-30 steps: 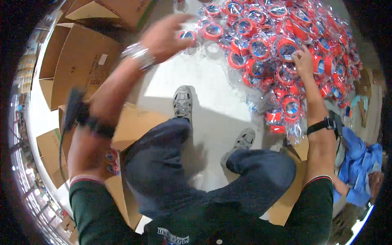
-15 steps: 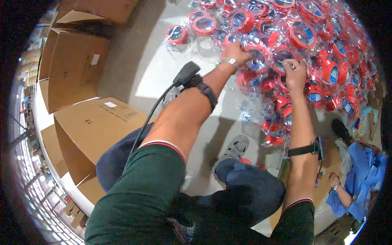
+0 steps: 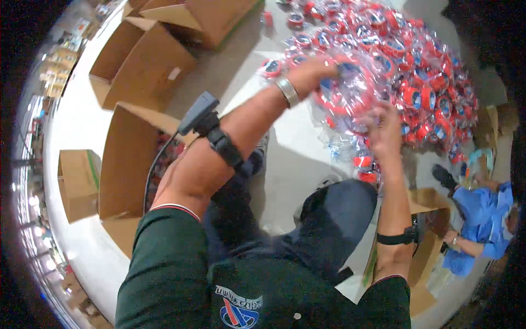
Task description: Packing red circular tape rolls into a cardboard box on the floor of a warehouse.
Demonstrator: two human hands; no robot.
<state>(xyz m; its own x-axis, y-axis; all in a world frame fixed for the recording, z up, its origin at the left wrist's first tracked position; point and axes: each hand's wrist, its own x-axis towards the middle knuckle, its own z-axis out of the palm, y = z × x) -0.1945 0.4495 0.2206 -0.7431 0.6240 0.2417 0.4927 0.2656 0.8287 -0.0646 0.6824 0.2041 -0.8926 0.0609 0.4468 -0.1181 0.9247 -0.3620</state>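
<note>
Wrapped red tape rolls (image 3: 335, 107), with blue labels inside their rings and loose clear plastic around them, are lifted between my hands and blurred by motion. My left hand (image 3: 320, 71) is closed on their upper left side, its fingertips partly hidden by plastic and glare. At the lower right edge of the same rolls, my right hand (image 3: 382, 126) pinches the wrapping with bent fingers. Just beyond lies a large heap of similar wrapped tape rolls (image 3: 422, 98). How many rolls I hold, I cannot tell.
An open cardboard box (image 3: 127, 164) by my left arm has red wrapped rolls inside. More boxes stand behind it (image 3: 145, 71) and beside it (image 3: 78, 183). At right, a person in blue (image 3: 476, 214) reaches toward another open box (image 3: 430, 208).
Both hands have come up off the heap with wrapped tape rolls between them. My view has turned, so the left boxes show further in, and the near one reveals rolls inside.
</note>
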